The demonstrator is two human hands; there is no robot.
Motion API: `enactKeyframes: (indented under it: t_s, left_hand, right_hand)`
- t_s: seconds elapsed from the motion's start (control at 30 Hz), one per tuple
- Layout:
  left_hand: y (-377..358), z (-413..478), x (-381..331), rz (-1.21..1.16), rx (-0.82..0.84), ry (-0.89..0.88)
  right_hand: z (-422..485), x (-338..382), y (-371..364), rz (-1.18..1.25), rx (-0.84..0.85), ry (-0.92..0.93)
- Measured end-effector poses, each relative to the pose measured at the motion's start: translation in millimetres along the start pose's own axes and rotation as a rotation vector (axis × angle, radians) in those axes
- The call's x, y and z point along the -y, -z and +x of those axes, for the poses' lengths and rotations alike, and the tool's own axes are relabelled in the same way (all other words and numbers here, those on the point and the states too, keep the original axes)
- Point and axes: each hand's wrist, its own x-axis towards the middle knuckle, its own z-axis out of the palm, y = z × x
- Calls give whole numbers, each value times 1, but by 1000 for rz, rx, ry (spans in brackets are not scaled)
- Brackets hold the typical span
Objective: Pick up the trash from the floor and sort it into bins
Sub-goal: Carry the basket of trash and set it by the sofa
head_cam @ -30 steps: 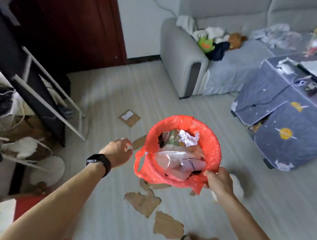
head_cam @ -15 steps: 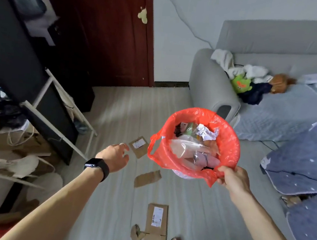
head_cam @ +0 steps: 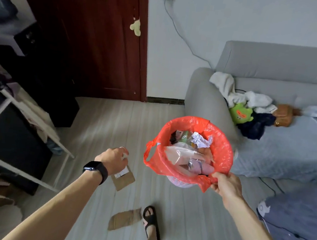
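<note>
Now: right hand (head_cam: 224, 185) grips near rim of bin (head_cam: 181, 183), fingers curled over red liner (head_cam: 225, 150); bin held up off floor (head_cam: 192, 222), stuffed with wrappers, crumpled paper (head_cam: 200, 140) on top. Left hand (head_cam: 112, 159) hangs over cardboard piece (head_cam: 125, 181) on floor, fingers loosely curled, seemingly empty. Second scrap (head_cam: 124, 220) just beside sandalled foot (head_cam: 151, 222)

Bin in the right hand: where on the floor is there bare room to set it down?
Bare floor runs between the dark door and the sofa arm, ahead of the bin. Another bare strip lies between the sandalled foot and the blue cover. Crowded: labelled cardboard by the left hand, torn cardboard beside the foot.
</note>
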Motion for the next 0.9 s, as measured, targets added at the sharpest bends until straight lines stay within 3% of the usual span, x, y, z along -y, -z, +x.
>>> enactKeyframes:
  t_s: [0.47,0.9]
  left_hand:
    - [105,304,-97,52,62,-14]
    - [168,572,-162,-8,117,86]
  right_hand:
    - [250,163,-125,-120,10,-82]
    - [494,300,-254,-420,136,-190]
